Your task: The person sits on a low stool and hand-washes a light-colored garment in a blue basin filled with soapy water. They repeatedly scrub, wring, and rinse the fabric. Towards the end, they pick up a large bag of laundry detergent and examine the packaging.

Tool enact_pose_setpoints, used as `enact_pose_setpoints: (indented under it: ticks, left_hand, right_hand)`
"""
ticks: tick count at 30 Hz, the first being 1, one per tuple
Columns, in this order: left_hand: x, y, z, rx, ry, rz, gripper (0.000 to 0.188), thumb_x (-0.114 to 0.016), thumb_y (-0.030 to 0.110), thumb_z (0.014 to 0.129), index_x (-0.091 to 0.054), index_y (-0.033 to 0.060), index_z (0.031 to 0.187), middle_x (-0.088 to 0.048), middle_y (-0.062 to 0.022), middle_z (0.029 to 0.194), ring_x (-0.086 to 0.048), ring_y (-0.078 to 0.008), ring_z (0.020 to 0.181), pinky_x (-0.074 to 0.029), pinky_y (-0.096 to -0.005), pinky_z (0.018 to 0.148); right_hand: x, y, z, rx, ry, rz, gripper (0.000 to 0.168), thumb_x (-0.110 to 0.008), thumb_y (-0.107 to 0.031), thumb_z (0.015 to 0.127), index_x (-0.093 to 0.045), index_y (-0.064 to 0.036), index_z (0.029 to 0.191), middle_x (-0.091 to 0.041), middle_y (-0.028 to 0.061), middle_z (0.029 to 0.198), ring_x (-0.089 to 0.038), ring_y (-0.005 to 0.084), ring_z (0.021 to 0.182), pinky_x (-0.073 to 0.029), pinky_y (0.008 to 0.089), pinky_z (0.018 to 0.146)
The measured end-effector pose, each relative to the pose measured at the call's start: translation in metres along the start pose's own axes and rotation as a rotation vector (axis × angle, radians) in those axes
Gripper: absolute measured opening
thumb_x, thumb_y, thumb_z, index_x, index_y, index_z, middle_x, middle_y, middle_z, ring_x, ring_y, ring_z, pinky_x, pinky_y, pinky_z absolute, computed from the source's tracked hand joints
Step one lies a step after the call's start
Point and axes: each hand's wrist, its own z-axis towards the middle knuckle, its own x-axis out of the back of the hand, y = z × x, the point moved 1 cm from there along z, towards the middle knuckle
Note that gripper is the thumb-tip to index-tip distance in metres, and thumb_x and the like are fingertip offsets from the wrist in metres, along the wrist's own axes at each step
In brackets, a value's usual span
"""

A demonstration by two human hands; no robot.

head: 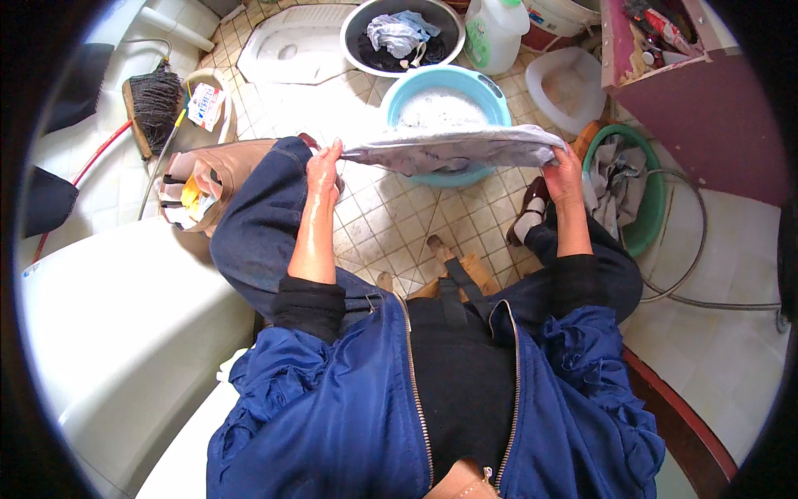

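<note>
A wet grey cloth [449, 150] is stretched between my two hands, roughly level across the view. My left hand [324, 171] grips its left end, and the forearm behind it glistens with water. At the other end, my right hand [563, 176] pinches a corner. Beneath and beyond the cloth stands a light-blue plastic basin [393, 106] holding sudsy water [444, 109]. The cloth hides part of the basin's near side. Whether the cloth touches the basin's rim, I cannot tell.
Behind the basin sits a metal bowl [350, 43] of wet clothes, beside a large plastic jug [492, 37]. A green tub [653, 212] with cloth is at right, near a coiled hose [701, 218]. On the left are a squat toilet [274, 50], a bag [240, 165] and a brush [153, 103].
</note>
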Motion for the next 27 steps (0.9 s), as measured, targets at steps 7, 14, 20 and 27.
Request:
enact_pose_setpoints:
  ticks: [7,14,20,27]
  left_hand:
    - [-0.008,0.026,0.003,0.018,-0.047,-0.136,0.022,-0.059,0.019,0.082,-0.05,0.0018,0.093,-0.055,-0.006,0.083,-0.054,-0.0132,0.072,-0.047,-0.0272,0.062]
    - [-0.009,-0.006,-0.031,0.12,-0.638,0.758,0.053,-0.076,0.026,0.06,-0.059,0.0019,0.104,-0.059,-0.0135,0.097,-0.056,-0.0181,0.086,-0.046,-0.0272,0.072]
    - [0.017,-0.053,-0.022,-0.007,-0.638,1.227,0.052,-0.078,0.021,0.055,-0.061,0.0059,0.102,-0.062,-0.0153,0.096,-0.059,-0.0241,0.09,-0.044,-0.0309,0.081]
    - [-0.003,-0.024,-0.008,-0.251,-0.419,1.178,0.031,-0.067,0.024,0.067,-0.064,0.0057,0.092,-0.063,-0.0148,0.083,-0.06,-0.0247,0.078,-0.044,-0.0323,0.072]
  right_hand:
    - [-0.018,0.0,-0.009,0.048,0.167,-0.408,0.035,-0.058,-0.004,0.075,-0.049,0.002,0.108,-0.056,0.0097,0.095,-0.054,0.0186,0.085,-0.045,0.0308,0.074]
    - [0.074,0.045,-0.009,-0.306,0.269,-0.793,0.021,-0.065,-0.012,0.07,-0.061,0.005,0.082,-0.06,0.0077,0.076,-0.054,0.0154,0.068,-0.042,0.0293,0.061]
    - [0.091,0.055,-0.013,-0.344,0.217,-0.842,0.018,-0.064,-0.013,0.072,-0.061,0.001,0.084,-0.059,0.0036,0.074,-0.051,0.013,0.064,-0.04,0.0284,0.056]
    - [0.058,0.047,0.002,-0.203,0.189,-0.725,0.024,-0.062,-0.018,0.075,-0.061,-0.002,0.092,-0.059,0.0013,0.079,-0.051,0.0104,0.071,-0.039,0.0251,0.064]
